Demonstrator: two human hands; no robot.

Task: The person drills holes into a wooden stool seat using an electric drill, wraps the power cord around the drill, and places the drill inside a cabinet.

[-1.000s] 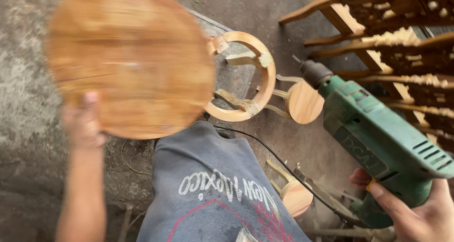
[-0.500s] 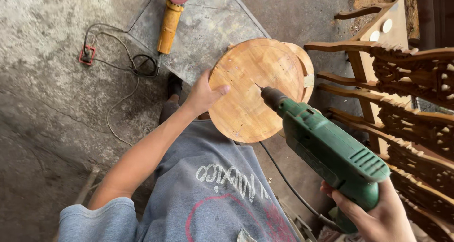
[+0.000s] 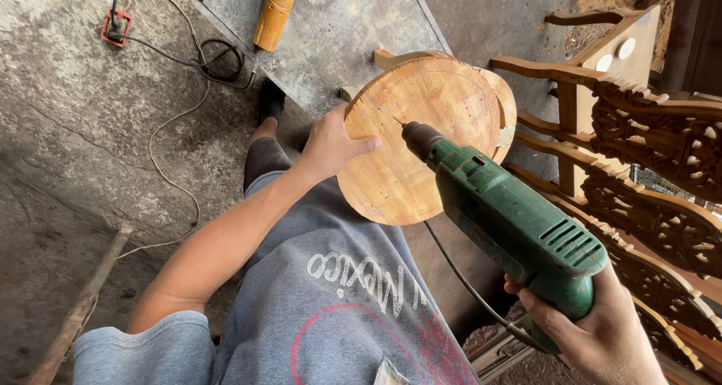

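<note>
My left hand (image 3: 331,144) grips the left edge of a round wooden seat disc (image 3: 421,140), holding it on top of a round wooden stool frame (image 3: 500,103) below me. My right hand (image 3: 594,332) is wrapped around the handle of a green electric drill (image 3: 511,223). The drill's thin bit (image 3: 398,122) points at the upper middle of the disc, with its tip at or just above the wood. The drill's black cord (image 3: 466,280) trails down past my grey shirt.
Carved wooden chair frames (image 3: 647,152) crowd the right side. A yellow-handled power tool (image 3: 274,9) lies on a grey metal sheet (image 3: 338,31) ahead. A black cable and red plug (image 3: 116,28) run over the concrete floor at left. A rusty bar (image 3: 75,310) lies lower left.
The disc came down from in front of the camera onto the stool frame. My left hand shifted to its edge, and the drill swung in until its bit reached the disc.
</note>
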